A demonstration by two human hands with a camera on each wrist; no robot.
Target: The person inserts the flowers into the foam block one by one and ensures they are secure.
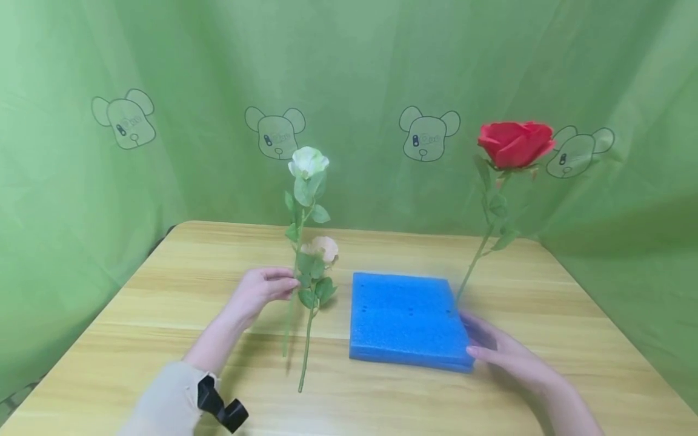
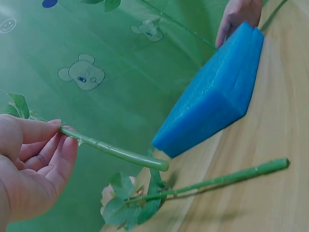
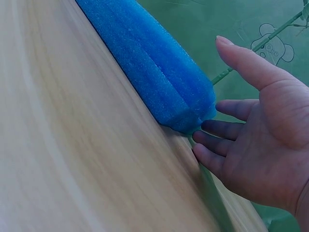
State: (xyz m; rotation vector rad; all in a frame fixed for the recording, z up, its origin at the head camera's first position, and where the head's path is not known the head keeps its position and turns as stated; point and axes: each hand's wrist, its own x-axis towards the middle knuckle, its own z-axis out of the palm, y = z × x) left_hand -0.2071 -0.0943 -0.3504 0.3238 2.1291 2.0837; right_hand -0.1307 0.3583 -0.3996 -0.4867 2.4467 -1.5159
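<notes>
My left hand pinches the green stem of a white artificial rose between thumb and fingertips, holding it upright above the table. In the left wrist view the lower stem sticks out past the fingers. A pale pink rose lies on the table just right of it. At the right edge of a blue foam block is my right hand, its fingers extended beside the block's side; contact is hard to tell. A tall red rose stands at the block's right side, its stem base hidden.
The block rests flat on a wooden table, with several small holes in its top. A green curtain printed with bear heads hangs behind and at the sides. A black wrist mount sits on the left sleeve.
</notes>
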